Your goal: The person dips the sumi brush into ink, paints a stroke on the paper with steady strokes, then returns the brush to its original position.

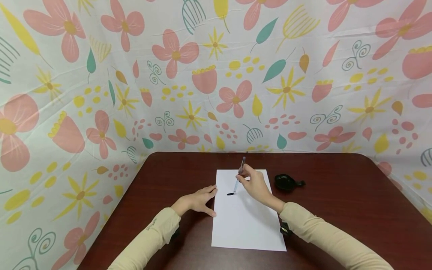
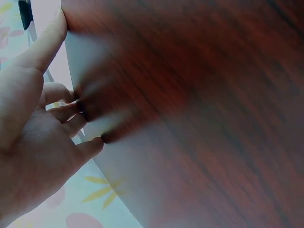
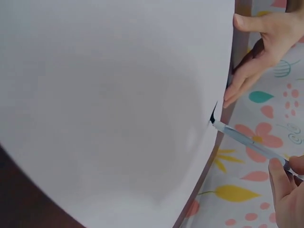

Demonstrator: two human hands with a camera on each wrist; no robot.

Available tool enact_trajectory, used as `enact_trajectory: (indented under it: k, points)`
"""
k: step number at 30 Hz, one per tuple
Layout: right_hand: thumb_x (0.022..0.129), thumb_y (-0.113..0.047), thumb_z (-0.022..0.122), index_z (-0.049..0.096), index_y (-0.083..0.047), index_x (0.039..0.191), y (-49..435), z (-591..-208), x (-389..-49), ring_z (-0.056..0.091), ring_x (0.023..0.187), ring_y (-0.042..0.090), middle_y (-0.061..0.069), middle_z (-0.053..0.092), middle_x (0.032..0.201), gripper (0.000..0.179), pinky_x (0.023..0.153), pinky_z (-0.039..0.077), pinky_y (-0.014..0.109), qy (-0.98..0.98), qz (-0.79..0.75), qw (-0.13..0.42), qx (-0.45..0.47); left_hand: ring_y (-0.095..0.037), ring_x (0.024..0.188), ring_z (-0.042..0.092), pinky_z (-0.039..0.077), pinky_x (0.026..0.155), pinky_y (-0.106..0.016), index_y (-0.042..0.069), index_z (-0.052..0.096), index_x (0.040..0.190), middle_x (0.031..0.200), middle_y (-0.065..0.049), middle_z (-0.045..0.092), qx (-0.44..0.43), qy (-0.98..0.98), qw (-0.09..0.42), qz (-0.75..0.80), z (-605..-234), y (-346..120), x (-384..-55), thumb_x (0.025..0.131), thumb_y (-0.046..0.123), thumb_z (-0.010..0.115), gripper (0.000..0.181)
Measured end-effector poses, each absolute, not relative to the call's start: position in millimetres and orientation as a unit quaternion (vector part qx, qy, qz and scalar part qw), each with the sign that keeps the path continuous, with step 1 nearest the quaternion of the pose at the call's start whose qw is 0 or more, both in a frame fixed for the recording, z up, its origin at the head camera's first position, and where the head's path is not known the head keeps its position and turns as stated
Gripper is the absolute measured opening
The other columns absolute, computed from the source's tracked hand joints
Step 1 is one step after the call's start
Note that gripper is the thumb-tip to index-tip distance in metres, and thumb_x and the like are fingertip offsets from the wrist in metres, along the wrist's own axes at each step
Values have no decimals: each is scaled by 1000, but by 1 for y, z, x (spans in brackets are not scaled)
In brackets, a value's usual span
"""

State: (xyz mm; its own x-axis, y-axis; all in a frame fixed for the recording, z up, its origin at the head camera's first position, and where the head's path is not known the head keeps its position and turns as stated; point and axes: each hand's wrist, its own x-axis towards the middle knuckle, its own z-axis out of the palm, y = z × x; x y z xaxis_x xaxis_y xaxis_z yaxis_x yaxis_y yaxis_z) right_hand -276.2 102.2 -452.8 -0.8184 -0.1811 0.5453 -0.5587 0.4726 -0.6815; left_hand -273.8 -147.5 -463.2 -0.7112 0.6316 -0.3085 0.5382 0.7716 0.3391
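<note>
My right hand (image 1: 258, 186) pinches a brush pen (image 1: 236, 186) with a pale, see-through lower barrel. Its dark tip touches a sheet of white paper (image 1: 248, 228) at a short black stroke (image 1: 230, 194), near the upper left of the sheet. In the right wrist view the brush pen (image 3: 249, 142) slants down to that black mark. Along the paper's left edge rests my left hand (image 1: 199, 200), thumb and fingers spread. The left wrist view shows the left hand's (image 2: 40, 118) fingertips pressing on the tabletop and the paper's edge.
Right of the paper lies a small black dish (image 1: 285, 182) with a stubby handle. All of this is on a dark reddish-brown table (image 1: 344, 210). Behind and to the left hangs a floral-patterned cloth (image 1: 202, 101), close to the table's edges.
</note>
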Motion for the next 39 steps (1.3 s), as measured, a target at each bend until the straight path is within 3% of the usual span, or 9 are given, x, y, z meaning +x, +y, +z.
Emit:
enact_trajectory:
  k: [11, 19, 27, 39]
  points:
    - [86, -3, 70, 60, -4, 93, 110, -450, -277, 72, 81, 24, 9, 74, 85, 12, 63, 57, 25, -838, 451, 212, 221, -29, 151, 13, 21, 119, -47, 1, 21, 153, 163, -13, 12, 315, 922, 204, 96, -461, -145, -272, 84, 45, 72, 96]
    - [87, -5, 69, 60, -4, 93, 118, -442, -274, 72, 79, 22, 7, 74, 84, 11, 66, 57, 34, -853, 433, 204, 210, -28, 151, 14, 21, 119, -46, 2, 21, 153, 163, -12, 12, 318, 922, 201, 90, -463, -145, -273, 84, 47, 71, 97]
    - [88, -6, 69, 61, -5, 94, 127, -443, -275, 71, 77, 21, 6, 73, 82, 10, 62, 52, 25, -863, 422, 196, 197, -28, 151, 13, 21, 119, -46, 1, 20, 153, 163, -13, 11, 320, 921, 201, 93, -465, -146, -274, 84, 46, 71, 97]
    - [87, -3, 69, 61, -3, 93, 140, -438, -276, 71, 76, 22, 7, 72, 79, 10, 58, 48, 23, -870, 407, 198, 197, -28, 151, 12, 20, 119, -47, 2, 19, 154, 163, -12, 10, 323, 919, 203, 100, -464, -147, -274, 85, 47, 70, 97]
